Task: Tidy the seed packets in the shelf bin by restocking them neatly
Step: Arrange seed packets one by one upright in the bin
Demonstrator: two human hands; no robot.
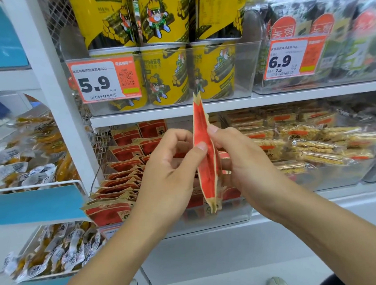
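A small stack of red and tan seed packets (pixel 206 163) stands on edge between my hands, seen side-on, in front of the shelf bin. My left hand (pixel 169 171) pinches it from the left with the thumb on its red face. My right hand (pixel 246 161) grips it from the right, fingers behind. Below and behind, the clear shelf bin (pixel 235 217) holds several more red packets (pixel 121 173), standing in a leaning row on the left side.
Yellow snack tubs (pixel 164 76) fill a clear bin on the shelf above, with a 5.9 price tag (pixel 104 80). Seaweed packs (pixel 339 38) sit upper right, rice-cracker bars (pixel 312 145) to the right. Wire baskets of wrapped snacks (pixel 47 254) hang at the left.
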